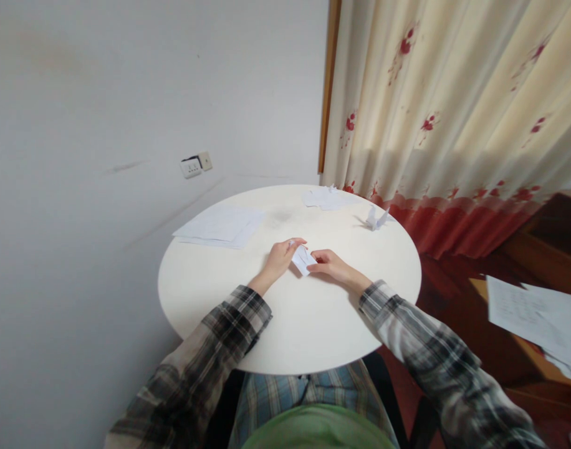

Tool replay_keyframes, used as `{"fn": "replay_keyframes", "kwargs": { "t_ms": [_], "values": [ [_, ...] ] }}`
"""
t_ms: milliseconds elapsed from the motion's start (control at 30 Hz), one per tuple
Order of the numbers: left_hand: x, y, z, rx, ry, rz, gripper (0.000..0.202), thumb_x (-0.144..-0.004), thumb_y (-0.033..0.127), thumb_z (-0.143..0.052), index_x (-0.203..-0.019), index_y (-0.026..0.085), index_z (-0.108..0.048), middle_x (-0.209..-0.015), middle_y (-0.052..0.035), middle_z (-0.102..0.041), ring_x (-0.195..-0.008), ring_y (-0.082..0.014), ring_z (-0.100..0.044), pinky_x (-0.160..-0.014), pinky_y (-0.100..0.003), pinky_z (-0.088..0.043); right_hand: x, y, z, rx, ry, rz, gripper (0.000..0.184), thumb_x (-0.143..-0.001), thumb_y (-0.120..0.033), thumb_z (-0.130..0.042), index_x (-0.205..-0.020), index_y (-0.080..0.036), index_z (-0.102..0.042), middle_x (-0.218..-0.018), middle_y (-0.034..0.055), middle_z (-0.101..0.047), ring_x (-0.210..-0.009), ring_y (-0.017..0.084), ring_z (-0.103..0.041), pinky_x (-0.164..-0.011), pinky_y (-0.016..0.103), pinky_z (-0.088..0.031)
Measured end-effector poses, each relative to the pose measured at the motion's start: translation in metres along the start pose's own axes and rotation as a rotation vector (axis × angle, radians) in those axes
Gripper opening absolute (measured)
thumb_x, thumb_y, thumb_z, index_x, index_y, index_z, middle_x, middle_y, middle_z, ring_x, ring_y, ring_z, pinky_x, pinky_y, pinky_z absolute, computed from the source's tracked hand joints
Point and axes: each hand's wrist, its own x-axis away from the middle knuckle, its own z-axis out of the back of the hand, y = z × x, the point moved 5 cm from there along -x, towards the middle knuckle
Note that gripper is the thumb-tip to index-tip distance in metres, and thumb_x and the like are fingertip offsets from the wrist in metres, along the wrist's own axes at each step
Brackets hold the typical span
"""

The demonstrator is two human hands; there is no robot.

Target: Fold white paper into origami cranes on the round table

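Note:
Between my two hands is a small piece of folded white paper (303,261), held just above or against the round white table; I cannot tell which. My left hand (280,255) grips its upper left edge, with the fingers curled over the top. On the other side, my right hand (330,263) pinches the paper's right edge between thumb and fingers. Crease lines show on the paper's face. A finished white paper crane (375,219) stands on the table beyond my right hand, its wings raised.
White sheets (222,226) lie stacked at the table's (285,343) far left. More paper (325,198) rests at its back edge. A wall with a socket (191,168) is at left, a flowered curtain (435,112) behind. Loose papers (533,315) lie on wooden furniture at right.

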Motion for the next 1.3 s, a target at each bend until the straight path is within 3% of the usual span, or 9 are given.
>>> {"fn": "replay_keyframes", "kwargs": {
  "t_ms": [133,400,600,800,900,1100,1200,1300],
  "values": [
    [-0.001,-0.001,0.005,0.004,0.079,-0.005,0.035,-0.082,0.039,-0.039,-0.088,0.014,-0.063,-0.085,-0.0074,-0.069,-0.078,-0.0179,-0.063,-0.069,-0.026,-0.048,0.001,0.001,0.000,-0.012,-0.007,-0.019,0.020,-0.063,-0.030,-0.059,-0.061,-0.015,-0.047,-0.057,-0.0057,-0.037,-0.053,0.007,-0.032,-0.051,0.022,-0.022],
    [-0.001,-0.005,0.003,-0.087,0.048,-0.006,0.036,-0.083,0.034,-0.034,-0.084,0.015,-0.065,-0.082,-0.0048,-0.068,-0.074,-0.0161,-0.061,-0.066,-0.025,-0.046,0.000,0.001,-0.001,-0.012,-0.011,-0.016,0.020,-0.063,-0.031,-0.060,-0.061,-0.015,-0.049,-0.057,-0.0056,-0.038,-0.053,0.007,-0.032,-0.051,0.022,-0.022],
    [-0.001,-0.003,0.007,0.006,0.103,-0.007,0.039,-0.082,0.041,-0.035,-0.085,0.014,-0.062,-0.082,-0.0063,-0.068,-0.071,-0.0161,-0.061,-0.064,-0.025,-0.046,0.001,0.001,0.000,-0.003,-0.010,-0.019,0.018,-0.063,-0.029,-0.059,-0.061,-0.014,-0.049,-0.057,-0.0053,-0.039,-0.053,0.007,-0.032,-0.051,0.022,-0.022],
    [-0.001,-0.002,0.008,-0.052,0.105,0.001,0.045,-0.084,0.046,-0.031,-0.076,0.015,-0.063,-0.073,-0.0042,-0.066,-0.064,-0.0150,-0.058,-0.061,-0.024,-0.044,0.002,-0.003,-0.001,0.000,0.003,-0.002,0.014,-0.063,-0.027,-0.056,-0.062,-0.014,-0.050,-0.058,-0.0050,-0.040,-0.053,0.007,-0.033,-0.051,0.022,-0.023],
    [-0.001,0.000,0.012,-0.041,0.156,-0.004,0.048,-0.083,0.049,-0.030,-0.073,0.014,-0.062,-0.068,-0.0036,-0.064,-0.063,-0.0151,-0.057,-0.061,-0.024,-0.043,0.000,0.000,0.004,0.041,0.100,0.025,0.010,-0.063,-0.024,-0.054,-0.063,-0.016,-0.049,-0.059,-0.0049,-0.042,-0.055,0.008,-0.036,-0.052,0.022,-0.026],
    [-0.003,-0.003,0.020,-0.013,0.275,-0.016,0.043,-0.081,0.050,-0.038,-0.068,0.014,-0.058,-0.061,-0.0009,-0.058,-0.059,-0.0132,-0.052,-0.056,-0.023,-0.039,-0.001,0.002,0.024,0.118,0.436,0.099,0.013,-0.068,-0.029,-0.053,-0.065,-0.017,-0.050,-0.059,-0.0045,-0.046,-0.058,0.009,-0.040,-0.056,0.022,-0.031],
    [-0.003,-0.007,0.019,0.002,0.253,0.010,0.043,-0.080,0.051,-0.040,-0.063,0.015,-0.057,-0.051,0.0016,-0.052,-0.049,-0.0107,-0.047,-0.049,-0.022,-0.035,-0.001,0.002,0.029,0.055,0.489,0.118,0.020,-0.069,-0.037,-0.056,-0.071,-0.017,-0.054,-0.055,-0.0046,-0.046,-0.053,0.009,-0.040,-0.053,0.022,-0.032],
    [-0.002,-0.010,0.017,0.047,0.221,0.038,0.042,-0.079,0.051,-0.042,-0.069,0.014,-0.059,-0.043,0.0043,-0.045,-0.041,-0.0087,-0.039,-0.043,-0.021,-0.030,-0.002,0.004,0.029,-0.091,0.491,0.109,0.031,-0.068,-0.042,-0.059,-0.084,-0.016,-0.056,-0.050,-0.0042,-0.050,-0.046,0.008,-0.042,-0.047,0.022,-0.034]
  ]
}}
